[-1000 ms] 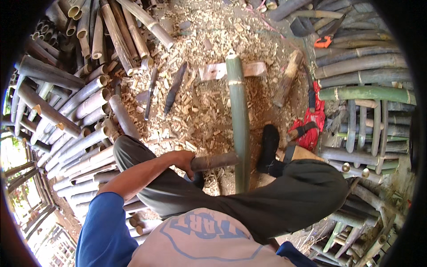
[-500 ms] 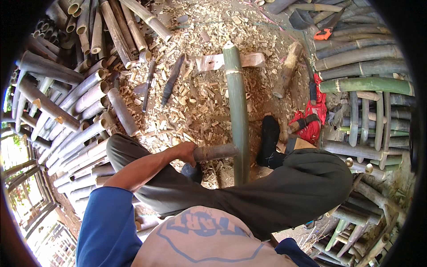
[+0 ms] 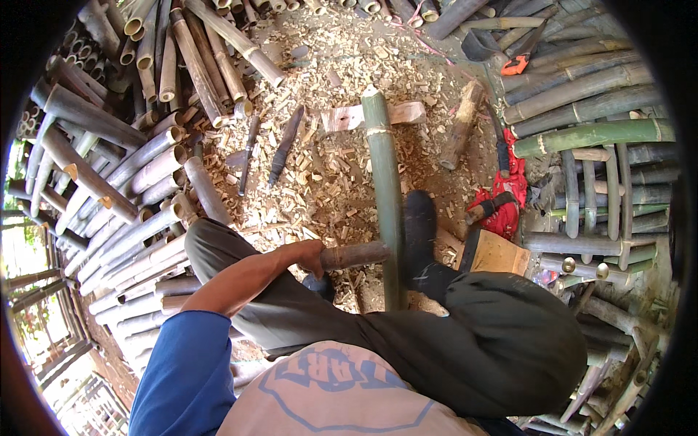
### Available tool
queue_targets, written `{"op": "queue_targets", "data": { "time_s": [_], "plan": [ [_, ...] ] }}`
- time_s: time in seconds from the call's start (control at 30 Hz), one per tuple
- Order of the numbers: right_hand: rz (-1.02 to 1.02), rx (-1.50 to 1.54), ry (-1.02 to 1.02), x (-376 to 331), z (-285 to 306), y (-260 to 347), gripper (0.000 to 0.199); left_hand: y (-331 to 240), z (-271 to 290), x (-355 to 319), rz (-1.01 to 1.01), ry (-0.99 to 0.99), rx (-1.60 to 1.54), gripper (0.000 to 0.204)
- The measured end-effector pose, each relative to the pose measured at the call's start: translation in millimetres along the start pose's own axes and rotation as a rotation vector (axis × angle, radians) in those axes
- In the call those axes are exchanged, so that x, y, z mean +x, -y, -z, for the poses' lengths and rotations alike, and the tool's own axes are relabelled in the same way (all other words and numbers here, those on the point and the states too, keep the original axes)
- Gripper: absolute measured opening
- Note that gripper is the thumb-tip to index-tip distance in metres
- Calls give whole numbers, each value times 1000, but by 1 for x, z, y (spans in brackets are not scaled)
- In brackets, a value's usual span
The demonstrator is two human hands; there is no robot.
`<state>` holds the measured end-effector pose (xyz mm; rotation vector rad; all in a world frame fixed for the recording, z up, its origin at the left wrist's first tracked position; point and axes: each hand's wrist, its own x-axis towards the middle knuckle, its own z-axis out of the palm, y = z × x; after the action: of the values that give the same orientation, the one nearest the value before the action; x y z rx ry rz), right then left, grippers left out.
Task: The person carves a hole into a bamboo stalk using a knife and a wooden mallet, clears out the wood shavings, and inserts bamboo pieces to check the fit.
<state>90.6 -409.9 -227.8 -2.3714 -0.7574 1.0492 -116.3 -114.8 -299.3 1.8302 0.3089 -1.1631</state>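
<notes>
A: The biggest piece is the green bamboo pole (image 3: 383, 196). It lies on the chip-strewn ground (image 3: 327, 182), running from a pointed far end near a pale wooden slat (image 3: 371, 115) back toward the person, whose dark shoe (image 3: 420, 225) rests just beside it on the right. How would it handle?

B: It looks stiff and fairly heavy for its length, with a smooth, waxy skin that could slip. The nodes would give a surer hold than the smooth lengths between them.

A: And the smaller piece?

B: A short brown bamboo billet (image 3: 355, 255), lying crosswise with its far end touching the pole. The left hand (image 3: 305, 256) is wrapped tight around its near end. It looks dry, light and rigid, rougher than the green pole, so a grip at the end should hold well.

A: The right hand?

B: It does not show anywhere; the raised knee covers that side.

A: Anything loose nearby?

B: 2 dark blade-like tools (image 3: 285, 145) lie among the chips toward the far left, and a red cloth (image 3: 503, 196) sits to the right, well apart from the hand.
</notes>
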Motion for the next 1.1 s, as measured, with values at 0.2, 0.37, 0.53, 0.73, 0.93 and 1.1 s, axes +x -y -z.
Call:
{"op": "queue_targets", "data": {
  "time_s": [0.2, 0.37, 0.53, 0.73, 0.93, 1.1],
  "plan": [
    [22, -29, 51, 11, 4, 0, 55, 15, -7, 3, -47, -8, 15, 46],
    [31, -65, 101, 25, 12, -7, 52, 11, -7, 5, -37, -14, 81, 45],
    [59, -126, 202, 40, 20, -16, 50, 14, -6, -4, -135, 35, -6, 54],
    [90, -248, 380, 49, 39, -39, 47, 16, 62, -15, -28, -939, -239, 62],
    [310, -393, 622, 71, 71, -51, 43, 9, 158, -12, 614, -1102, -249, 59],
    [118, -194, 299, 128, 126, 94, 43, 31, 157, 12, 654, -1281, -281, 45]
  ]
}}
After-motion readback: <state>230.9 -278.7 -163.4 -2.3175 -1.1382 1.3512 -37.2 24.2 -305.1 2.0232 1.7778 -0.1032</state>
